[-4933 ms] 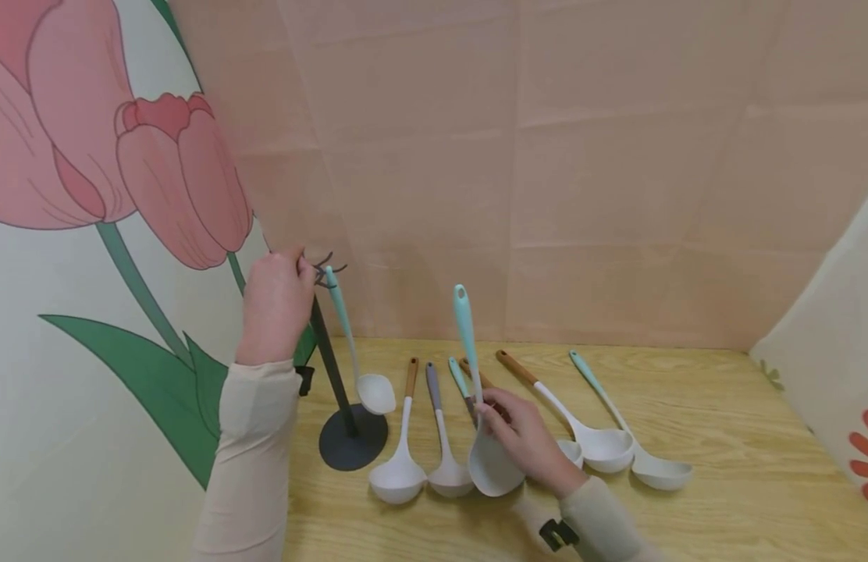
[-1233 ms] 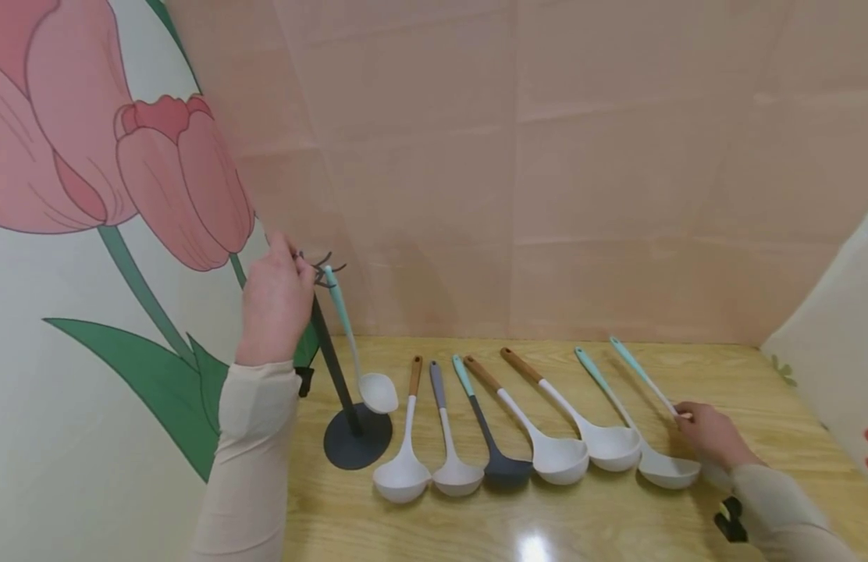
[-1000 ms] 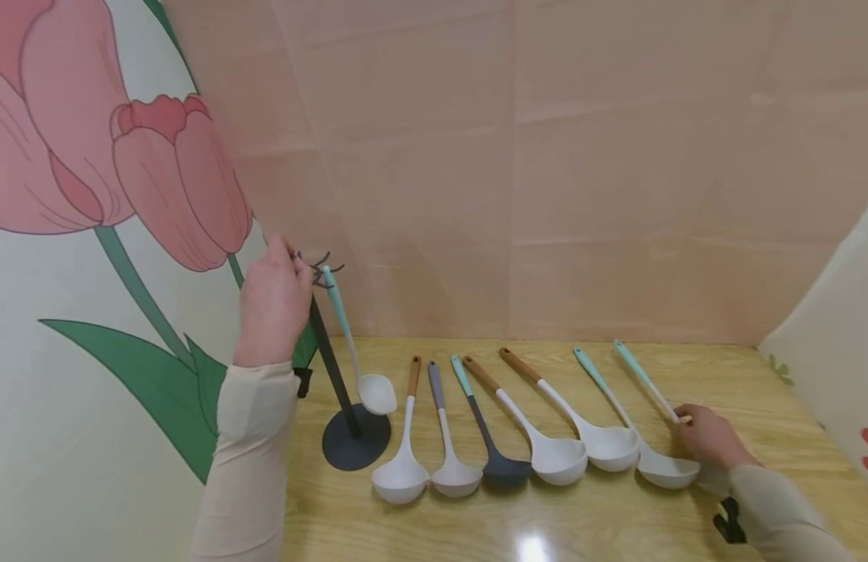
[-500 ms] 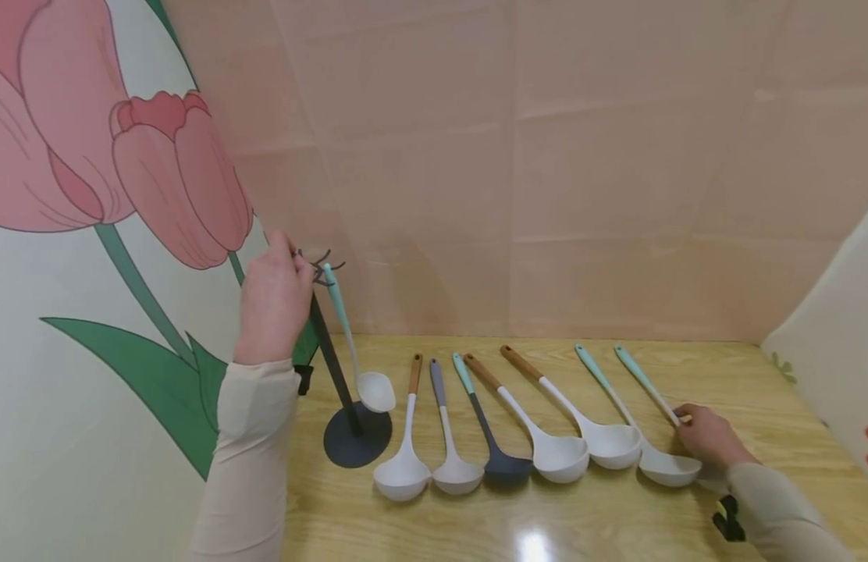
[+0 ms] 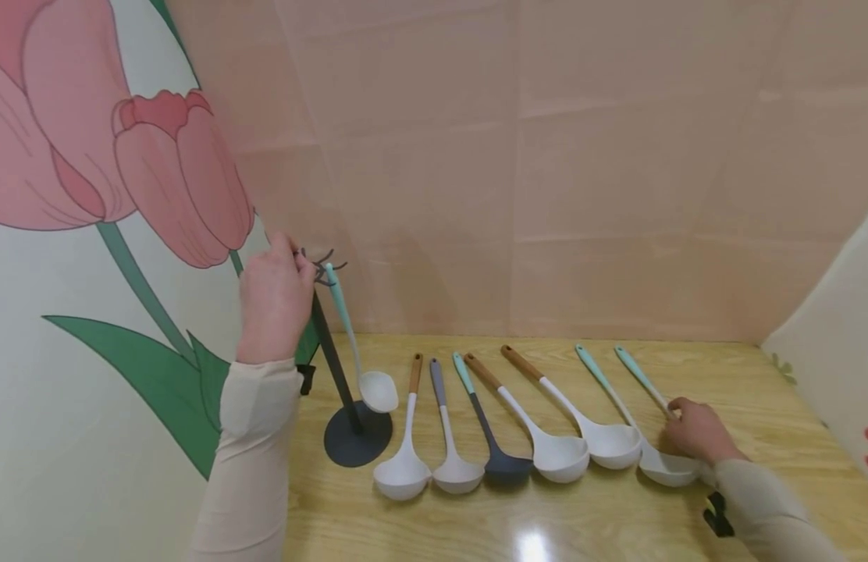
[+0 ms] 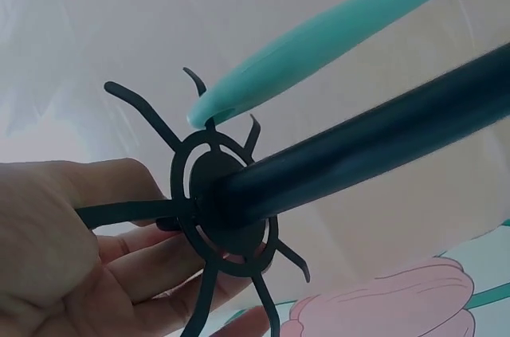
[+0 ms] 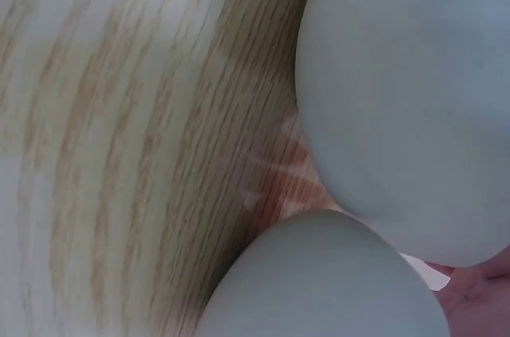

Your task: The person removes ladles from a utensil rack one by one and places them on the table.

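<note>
My left hand [image 5: 272, 300] grips the top of a black utensil stand [image 5: 329, 363]; in the left wrist view its fingers curl behind the hooked ring [image 6: 231, 201]. From one hook hangs a ladle with a teal handle [image 5: 340, 300] and a pale bowl. My right hand [image 5: 702, 433] holds the shaft of the rightmost ladle [image 5: 641, 373], also teal-handled, lying on the table. My hand and the neighbouring ladle [image 5: 669, 468] hide most of its bowl. The right wrist view shows two pale bowls close together, with a little of my hand at the right edge.
Several more ladles lie side by side on the wooden table [image 5: 462, 531]: brown-handled [image 5: 402, 476], purple-handled [image 5: 457, 474], dark-bowled with a teal handle [image 5: 506, 467], and two more brown-handled. A pinkish cloth [image 5: 546, 195] backs the table, and a tulip-printed panel [image 5: 125, 351] stands at left.
The right hand has carried a teal-handled ladle from mid-table to the row's right end, lowered it, then shifted slightly left. The left hand keeps its place on the stand.
</note>
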Tool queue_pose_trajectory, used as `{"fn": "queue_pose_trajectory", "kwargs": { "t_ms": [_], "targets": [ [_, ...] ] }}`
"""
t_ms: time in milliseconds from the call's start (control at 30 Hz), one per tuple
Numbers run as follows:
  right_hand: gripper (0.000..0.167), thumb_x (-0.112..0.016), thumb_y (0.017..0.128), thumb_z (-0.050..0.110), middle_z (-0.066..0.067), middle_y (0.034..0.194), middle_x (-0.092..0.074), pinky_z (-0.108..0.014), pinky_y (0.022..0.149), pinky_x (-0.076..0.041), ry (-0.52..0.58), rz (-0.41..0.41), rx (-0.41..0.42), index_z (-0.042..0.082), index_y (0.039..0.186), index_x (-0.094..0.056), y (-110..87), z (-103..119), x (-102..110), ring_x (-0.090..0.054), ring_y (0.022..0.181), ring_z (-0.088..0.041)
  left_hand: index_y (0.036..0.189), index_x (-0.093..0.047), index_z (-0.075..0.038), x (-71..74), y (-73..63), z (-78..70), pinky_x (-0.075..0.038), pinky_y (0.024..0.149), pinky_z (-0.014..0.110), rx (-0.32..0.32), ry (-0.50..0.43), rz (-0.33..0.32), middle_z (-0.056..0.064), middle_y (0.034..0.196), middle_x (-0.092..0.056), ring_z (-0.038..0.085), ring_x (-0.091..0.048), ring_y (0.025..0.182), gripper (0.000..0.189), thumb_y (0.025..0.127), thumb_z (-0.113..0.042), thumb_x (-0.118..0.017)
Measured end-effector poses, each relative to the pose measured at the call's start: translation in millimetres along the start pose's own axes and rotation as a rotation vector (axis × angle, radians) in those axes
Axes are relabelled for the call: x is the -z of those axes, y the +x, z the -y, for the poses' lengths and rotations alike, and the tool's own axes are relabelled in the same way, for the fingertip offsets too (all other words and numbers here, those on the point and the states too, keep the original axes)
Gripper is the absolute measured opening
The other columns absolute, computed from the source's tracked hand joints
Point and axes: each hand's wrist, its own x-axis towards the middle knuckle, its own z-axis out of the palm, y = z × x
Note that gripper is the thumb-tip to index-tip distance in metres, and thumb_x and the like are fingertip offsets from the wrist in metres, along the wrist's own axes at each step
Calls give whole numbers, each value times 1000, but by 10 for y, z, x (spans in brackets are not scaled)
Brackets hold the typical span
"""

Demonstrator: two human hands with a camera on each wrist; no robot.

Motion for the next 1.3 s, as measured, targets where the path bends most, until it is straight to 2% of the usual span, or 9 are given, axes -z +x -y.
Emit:
{"fn": "queue_pose_trajectory", "kwargs": {
  "t_ms": [200,300,400,700,833,933,1033,1167,1300],
  "targets": [
    [47,-53,88,10,-29,89,-60,-47,68,-49,8,19,-26,-22,121,-47,27,-31,-2,-57,82,-38,99,-53,3,13,2,8,-47,63,53,-32,88,0,26,71,-63,45,-61,63,11,99,-8,-49],
    [49,-54,86,10,-30,91,-60,-46,66,-50,17,32,-30,-23,121,-46,38,-41,-1,-58,80,-35,99,-53,3,14,-2,7,-47,62,53,-38,108,3,26,68,-62,44,-60,61,11,99,-8,-49],
    [51,-55,85,11,-33,93,-60,-49,68,-51,15,39,-27,-23,121,-46,26,-21,-8,-59,81,-36,99,-53,3,13,-3,4,-48,62,54,-43,125,8,26,67,-62,44,-60,60,12,99,-8,-49],
    [60,-63,86,17,-48,109,-47,-55,73,-51,11,32,-13,-23,126,-42,-27,134,-20,-53,94,-51,99,-54,5,24,-7,-4,-50,61,54,-57,159,14,26,66,-62,42,-61,57,15,100,-9,-50],
    [50,-56,92,14,-45,109,-51,-64,80,-47,-27,-54,44,-21,126,-46,-16,211,-22,-50,101,-56,98,-54,5,26,-6,-7,-49,61,54,-67,195,12,25,64,-61,42,-60,56,15,100,-9,-49],
    [41,-54,91,9,-40,104,-56,-64,79,-47,-33,-146,100,-19,122,-52,-16,336,-12,-53,98,-53,97,-53,4,24,-6,-15,-49,62,55,-70,217,11,24,62,-60,42,-61,57,15,100,-10,-50],
    [34,-54,90,5,-34,99,-60,-57,71,-49,-17,-251,164,-15,117,-58,-28,557,20,-59,86,-44,98,-53,5,21,-5,-23,-49,63,55,-68,239,16,24,62,-60,43,-61,58,16,101,-11,-51],
    [24,-55,90,1,-22,89,-65,-39,57,-46,28,-407,261,-9,109,-65,-35,938,34,-57,68,-24,99,-52,5,18,-1,-31,-50,63,54,-66,283,25,23,62,-60,44,-63,60,17,102,-12,-50],
    [21,-57,91,-1,-17,87,-67,-28,50,-39,105,-485,326,-5,108,-68,-31,1342,-28,-51,60,-14,98,-50,5,14,1,-36,-50,62,54,-64,309,37,22,60,-58,45,-63,60,16,103,-10,-45]
  ]
}}
